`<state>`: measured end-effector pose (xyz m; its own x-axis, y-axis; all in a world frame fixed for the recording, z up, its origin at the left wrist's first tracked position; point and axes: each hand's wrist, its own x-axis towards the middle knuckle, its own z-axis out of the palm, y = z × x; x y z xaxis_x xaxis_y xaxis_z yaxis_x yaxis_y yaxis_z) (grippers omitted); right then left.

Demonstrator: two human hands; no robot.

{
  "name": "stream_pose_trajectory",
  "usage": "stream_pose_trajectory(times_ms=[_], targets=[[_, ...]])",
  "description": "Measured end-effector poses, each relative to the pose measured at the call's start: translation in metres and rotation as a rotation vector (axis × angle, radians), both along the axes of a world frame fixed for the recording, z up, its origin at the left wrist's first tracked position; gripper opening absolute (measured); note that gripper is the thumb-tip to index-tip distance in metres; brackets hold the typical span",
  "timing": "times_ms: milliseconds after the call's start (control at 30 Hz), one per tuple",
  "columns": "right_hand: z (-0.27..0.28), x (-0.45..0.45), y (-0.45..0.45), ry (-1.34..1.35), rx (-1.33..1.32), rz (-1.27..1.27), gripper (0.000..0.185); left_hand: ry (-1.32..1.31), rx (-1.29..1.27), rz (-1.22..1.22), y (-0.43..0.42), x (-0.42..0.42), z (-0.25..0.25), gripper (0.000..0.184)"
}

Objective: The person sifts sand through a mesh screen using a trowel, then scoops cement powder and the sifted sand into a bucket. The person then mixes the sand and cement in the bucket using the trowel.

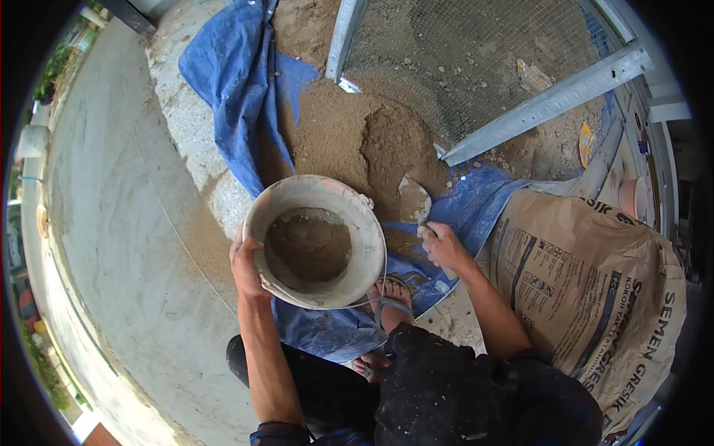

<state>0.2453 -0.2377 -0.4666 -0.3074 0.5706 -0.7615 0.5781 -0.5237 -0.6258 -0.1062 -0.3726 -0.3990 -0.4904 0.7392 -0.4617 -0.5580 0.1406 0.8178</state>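
Observation:
My left hand grips the left rim of a round, cement-stained bucket, tilted slightly, with brown sand in its bottom. My right hand is closed round the handle of a trowel, just right of the bucket. The trowel's blade points up and away from me, at the edge of a sand pile. Some sand shows on the blade. A thin wire handle hangs down along the bucket's right side.
A metal-framed mesh screen stands over the sand at the top right. A blue tarp lies around the pile. To the right is a brown cement bag. My sandalled foot is beside the bucket. Grey concrete floor extends left.

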Motion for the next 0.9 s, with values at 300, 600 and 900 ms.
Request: stream_pose_trajectory(times_ms=[300, 600, 900], targets=[[-0.030, -0.078, 0.047, 0.396, -0.070, -0.152, 0.031, -0.051, -0.022, 0.031, 0.005, 0.000, 0.002, 0.054], [0.050, -0.040, 0.011, 0.143, 0.607, 0.226, 0.031, -0.037, -0.027, 0.035, 0.019, 0.002, 0.001, 0.054], [0.096, -0.035, -0.026, -0.038, 0.799, 0.349, 0.035, -0.026, -0.013, -0.015, 0.014, 0.001, 0.001, 0.054]])
